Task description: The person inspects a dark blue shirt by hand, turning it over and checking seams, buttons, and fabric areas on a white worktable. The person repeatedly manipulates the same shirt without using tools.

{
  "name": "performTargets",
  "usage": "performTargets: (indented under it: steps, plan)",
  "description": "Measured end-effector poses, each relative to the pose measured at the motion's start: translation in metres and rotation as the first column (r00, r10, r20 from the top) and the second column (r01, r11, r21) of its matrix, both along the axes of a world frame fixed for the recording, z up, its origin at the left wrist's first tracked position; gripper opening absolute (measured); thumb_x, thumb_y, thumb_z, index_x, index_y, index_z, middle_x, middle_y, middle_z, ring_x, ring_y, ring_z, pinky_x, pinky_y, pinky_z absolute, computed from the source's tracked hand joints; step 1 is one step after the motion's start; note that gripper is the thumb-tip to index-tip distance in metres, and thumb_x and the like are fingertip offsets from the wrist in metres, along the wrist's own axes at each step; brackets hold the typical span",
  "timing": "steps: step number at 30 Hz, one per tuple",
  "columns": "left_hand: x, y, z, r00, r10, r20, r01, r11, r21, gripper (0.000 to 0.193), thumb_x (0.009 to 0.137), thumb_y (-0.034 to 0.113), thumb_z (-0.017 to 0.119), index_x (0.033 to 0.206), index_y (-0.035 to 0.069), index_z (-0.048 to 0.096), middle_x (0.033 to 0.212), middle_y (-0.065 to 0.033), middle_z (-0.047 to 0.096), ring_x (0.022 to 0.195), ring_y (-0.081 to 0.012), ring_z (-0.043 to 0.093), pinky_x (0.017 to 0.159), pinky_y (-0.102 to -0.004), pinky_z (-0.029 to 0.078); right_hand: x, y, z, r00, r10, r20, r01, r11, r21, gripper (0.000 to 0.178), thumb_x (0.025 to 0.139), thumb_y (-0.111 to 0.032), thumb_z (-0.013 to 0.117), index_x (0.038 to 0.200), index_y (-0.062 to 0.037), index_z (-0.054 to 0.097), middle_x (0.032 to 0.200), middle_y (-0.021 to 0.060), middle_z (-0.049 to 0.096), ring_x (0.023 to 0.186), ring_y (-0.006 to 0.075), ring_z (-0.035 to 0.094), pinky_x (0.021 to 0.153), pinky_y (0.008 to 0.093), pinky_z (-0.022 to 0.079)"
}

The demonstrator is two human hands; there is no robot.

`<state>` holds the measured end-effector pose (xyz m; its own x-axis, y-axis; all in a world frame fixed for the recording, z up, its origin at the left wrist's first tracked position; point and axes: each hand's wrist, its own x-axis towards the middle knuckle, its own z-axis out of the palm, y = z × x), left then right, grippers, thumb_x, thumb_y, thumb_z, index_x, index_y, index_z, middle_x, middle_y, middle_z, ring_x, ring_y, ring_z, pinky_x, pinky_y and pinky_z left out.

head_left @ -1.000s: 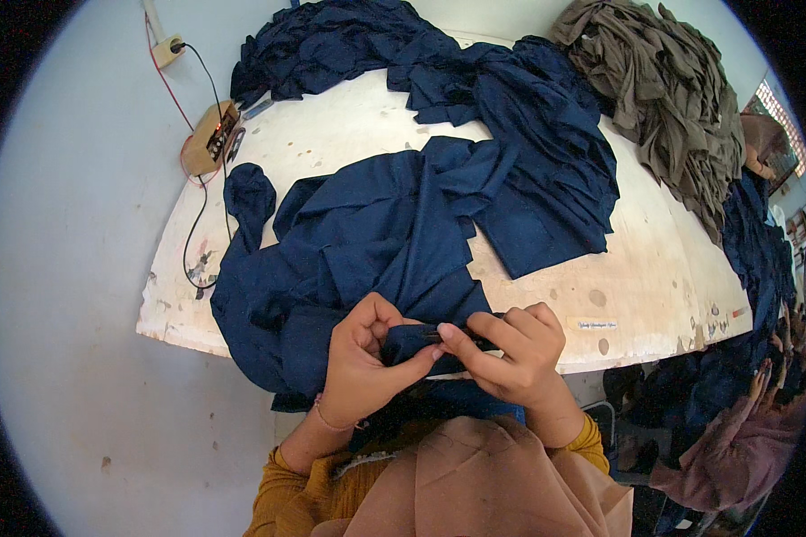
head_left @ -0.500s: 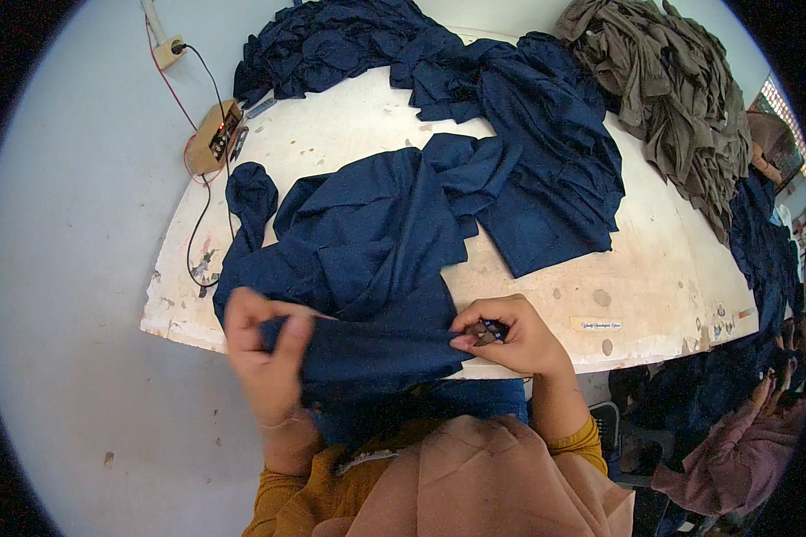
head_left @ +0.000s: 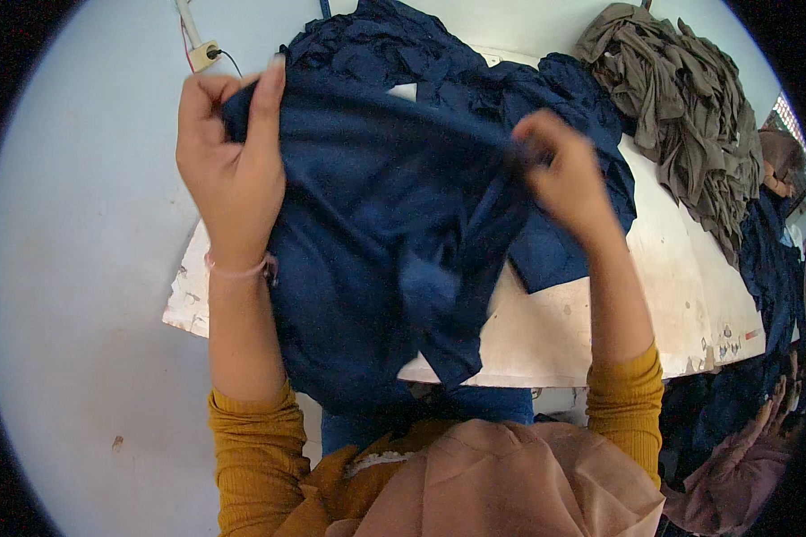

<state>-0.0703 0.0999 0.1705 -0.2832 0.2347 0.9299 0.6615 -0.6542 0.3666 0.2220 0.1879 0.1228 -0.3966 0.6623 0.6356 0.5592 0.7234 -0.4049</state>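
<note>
A dark navy garment [head_left: 358, 215] hangs raised in front of me, stretched between both hands above the worktable. My left hand [head_left: 233, 161] is closed on its upper left corner, thumb pressing the cloth against the fingers. The upper right corner is pinched in my right hand [head_left: 569, 170], which is blurred by motion. Whether anything else sits in that palm cannot be made out. Loose folds of the garment drop past the table's near edge toward my lap.
A pale, worn worktable [head_left: 564, 331] stands before me. Navy cloth [head_left: 376, 45] is heaped along its back. A grey-brown cloth pile [head_left: 676, 98] lies at the far right. A socket [head_left: 203, 56] hangs by the left wall. Another person's sleeve [head_left: 734, 483] shows at the lower right.
Both hands have risen away from the table's near edge and spread apart, lifting the garment off the tabletop. The box with cables at the left is now hidden behind it.
</note>
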Motion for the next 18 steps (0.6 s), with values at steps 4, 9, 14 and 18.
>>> performTargets:
  steps: [4,9,14,18]
  plan:
    - [-0.016,0.008,0.032,0.983,0.149,0.111,-0.176,0.938,0.298,0.023,0.090,0.017,0.076,0.089,0.001,0.059,0.081,-0.0023,0.061,0.075,-0.0083,0.053,0.072,-0.0216,0.044,0.014,0.023,0.078,0.857,-0.453,-0.245,0.514,0.758,0.400,0.037,0.074,0.003,0.065,0.109,-0.0085,0.063,0.093,0.0138,0.070,0.088,0.0265,0.069,0.081,0.0340,0.053]
    - [-0.081,-0.011,0.016,0.890,0.149,0.431,-0.238,0.958,0.161,0.029,0.094,0.024,0.072,0.089,0.002,0.054,0.079,-0.0022,0.059,0.072,-0.0068,0.054,0.064,-0.0214,0.046,0.074,0.039,0.072,0.935,-0.019,-0.354,0.099,0.973,0.209,0.035,0.068,-0.003,0.072,0.101,-0.0045,0.062,0.097,0.0069,0.069,0.093,0.0194,0.065,0.086,0.0329,0.049]
    - [-0.131,-0.044,-0.072,0.842,-0.033,0.538,0.236,0.920,-0.313,0.025,0.095,0.015,0.068,0.082,0.013,0.047,0.078,0.0066,0.041,0.074,-0.0035,0.037,0.066,-0.0185,0.031,0.150,-0.026,0.005,0.959,0.178,-0.219,-0.267,0.824,-0.499,0.028,0.067,-0.017,0.084,0.082,-0.0044,0.063,0.083,-0.0027,0.056,0.080,0.0101,0.053,0.074,0.0245,0.041]
    - [-0.121,-0.077,-0.111,0.754,0.003,0.656,0.355,0.840,-0.411,0.027,0.095,0.011,0.067,0.082,0.014,0.043,0.076,0.0061,0.042,0.072,-0.0030,0.041,0.066,-0.0186,0.034,0.131,-0.053,-0.045,0.930,0.027,-0.367,-0.248,0.782,-0.572,0.012,0.083,-0.012,0.069,0.081,-0.0024,0.060,0.083,-0.0003,0.060,0.078,0.0089,0.051,0.073,0.0249,0.040]
